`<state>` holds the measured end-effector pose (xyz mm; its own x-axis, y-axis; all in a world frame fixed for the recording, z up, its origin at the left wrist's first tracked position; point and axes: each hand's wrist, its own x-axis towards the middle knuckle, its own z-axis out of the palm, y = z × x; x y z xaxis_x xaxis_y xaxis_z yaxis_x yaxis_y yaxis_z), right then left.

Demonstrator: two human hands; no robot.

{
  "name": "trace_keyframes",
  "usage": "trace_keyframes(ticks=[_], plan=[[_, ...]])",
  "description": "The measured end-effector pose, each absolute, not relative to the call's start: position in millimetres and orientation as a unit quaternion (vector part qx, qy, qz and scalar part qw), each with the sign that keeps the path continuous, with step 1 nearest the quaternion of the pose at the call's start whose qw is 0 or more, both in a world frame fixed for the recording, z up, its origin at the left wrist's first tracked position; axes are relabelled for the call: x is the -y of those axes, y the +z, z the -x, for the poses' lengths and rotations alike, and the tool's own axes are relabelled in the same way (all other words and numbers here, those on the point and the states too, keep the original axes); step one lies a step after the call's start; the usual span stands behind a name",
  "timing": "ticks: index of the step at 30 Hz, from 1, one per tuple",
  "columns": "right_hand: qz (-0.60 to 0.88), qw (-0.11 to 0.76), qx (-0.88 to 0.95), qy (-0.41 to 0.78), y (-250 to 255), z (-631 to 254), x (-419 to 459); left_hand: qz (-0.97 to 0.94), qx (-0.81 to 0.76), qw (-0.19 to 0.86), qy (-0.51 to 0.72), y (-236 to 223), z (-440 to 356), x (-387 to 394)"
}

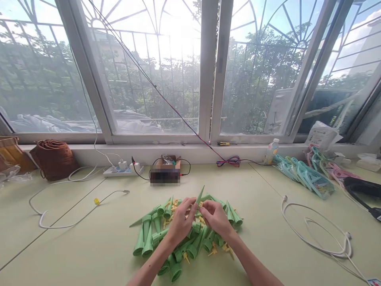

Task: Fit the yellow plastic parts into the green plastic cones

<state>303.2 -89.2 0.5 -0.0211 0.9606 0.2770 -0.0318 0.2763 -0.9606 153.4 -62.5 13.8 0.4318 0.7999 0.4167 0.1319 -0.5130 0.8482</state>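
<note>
A heap of green cone-shaped plastic spikes (149, 234) mixed with several small yellow plastic parts (212, 250) lies on the pale green table (89, 246) in front of me. My left hand (180, 222) is closed round one green spike (199, 196), whose tip points up and away. My right hand (217, 218) is right beside it, fingers pinched near the spike's lower end on something I cannot make out. Both hands hover just above the heap's middle.
Behind the heap sit a small cardboard box (166, 169) with wires, a white power strip (120, 170) and a brown pouch (53, 159). White cables (312, 230) loop at right, near stacked teal and pink hangers (309, 176) and a small bottle (271, 151). Large windows back the table.
</note>
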Motion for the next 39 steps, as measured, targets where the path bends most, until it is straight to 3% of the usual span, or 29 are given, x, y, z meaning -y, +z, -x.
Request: trace_keyframes(ticks=[8, 28, 39], plan=[[0.421, 0.569, 0.583, 0.399, 3, -301, 92, -0.745, -0.311, 0.405, 0.430, 13, -155, 62], [0.467, 0.531, 0.690, 0.152, 6, -299, 101, -0.711, -0.283, 0.514, 0.387, 25, -155, 67], [0.479, 0.524, 0.694, 0.124, 6, -296, 102, -0.645, -0.299, 0.601, 0.365, 13, -153, 61]])
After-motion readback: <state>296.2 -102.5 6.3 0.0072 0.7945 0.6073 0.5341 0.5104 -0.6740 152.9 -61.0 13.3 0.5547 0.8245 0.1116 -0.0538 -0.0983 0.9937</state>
